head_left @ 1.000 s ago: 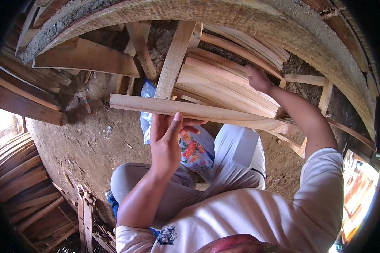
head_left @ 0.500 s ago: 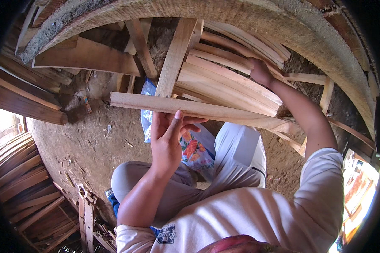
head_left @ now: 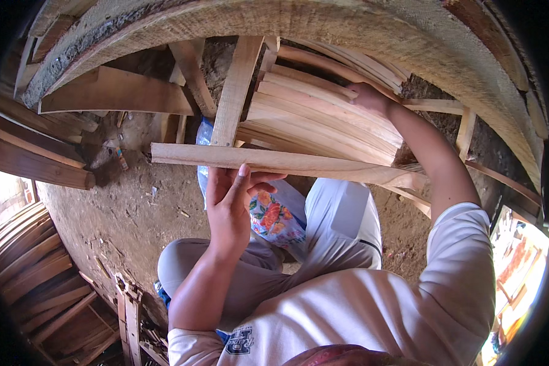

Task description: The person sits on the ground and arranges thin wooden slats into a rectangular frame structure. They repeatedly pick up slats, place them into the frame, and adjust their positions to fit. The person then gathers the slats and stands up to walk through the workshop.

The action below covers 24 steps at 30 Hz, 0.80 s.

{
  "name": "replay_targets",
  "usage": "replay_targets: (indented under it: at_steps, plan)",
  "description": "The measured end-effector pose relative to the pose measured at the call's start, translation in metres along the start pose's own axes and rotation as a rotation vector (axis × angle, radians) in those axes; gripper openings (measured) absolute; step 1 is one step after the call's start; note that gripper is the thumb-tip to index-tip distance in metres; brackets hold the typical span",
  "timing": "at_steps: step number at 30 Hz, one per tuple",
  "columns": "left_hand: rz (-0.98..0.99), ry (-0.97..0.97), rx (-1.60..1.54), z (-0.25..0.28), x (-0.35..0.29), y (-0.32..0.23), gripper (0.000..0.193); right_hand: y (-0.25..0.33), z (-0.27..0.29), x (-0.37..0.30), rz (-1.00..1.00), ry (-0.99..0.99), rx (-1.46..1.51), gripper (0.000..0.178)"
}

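My left hand (head_left: 229, 204) is at the near edge of a long, pale wooden rail (head_left: 262, 160). Its thumb presses on the rail's edge, and part of the fingers is hidden behind the wood. Stretched far forward to the right, my right hand (head_left: 370, 99) has its fingers closed on a wooden slat (head_left: 314, 83) in a row of slats. More pale slats (head_left: 317, 128) lie side by side between that hand and the rail. An upright wooden bar (head_left: 236, 91) meets the rail on the left, with small dark spots at the joint.
A thick curved timber (head_left: 274, 19) arches across the far side. Dark curved planks (head_left: 36, 155) lie at left, and stacked thin strips (head_left: 33, 262) at lower left. Clear plastic (head_left: 205, 165) and a flowered cloth (head_left: 274, 216) are by my legs. Wood scraps litter the earth floor (head_left: 128, 213).
My right hand has shifted slightly left along the slats, with its fingers closed on a slat. The left hand stays at the rail, and the whole view has shifted a little.
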<state>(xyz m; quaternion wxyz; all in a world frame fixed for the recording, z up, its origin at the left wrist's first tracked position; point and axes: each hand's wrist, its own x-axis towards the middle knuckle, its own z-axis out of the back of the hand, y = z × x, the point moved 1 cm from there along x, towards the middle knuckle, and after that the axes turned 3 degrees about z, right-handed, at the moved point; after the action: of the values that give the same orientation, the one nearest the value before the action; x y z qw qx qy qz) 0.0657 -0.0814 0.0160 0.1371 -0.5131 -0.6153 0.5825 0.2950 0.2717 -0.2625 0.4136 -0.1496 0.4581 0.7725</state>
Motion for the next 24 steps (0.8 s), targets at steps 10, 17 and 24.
replay_targets:
  at_steps: [10, 17, 24]
  plan:
    - [0.014, 0.005, -0.015, 0.002, 0.005, 0.001, 0.025, 0.002, 0.011, -0.009, 0.121, 0.087, 0.180, 0.052]
    - [0.022, 0.026, -0.024, 0.006, 0.006, 0.004, 0.026, -0.010, 0.001, 0.005, 0.152, 0.037, 0.294, 0.032]
    - [0.023, 0.028, -0.028, 0.004, 0.006, 0.002, 0.025, 0.006, -0.007, 0.006, 0.233, -0.057, 0.117, 0.029]
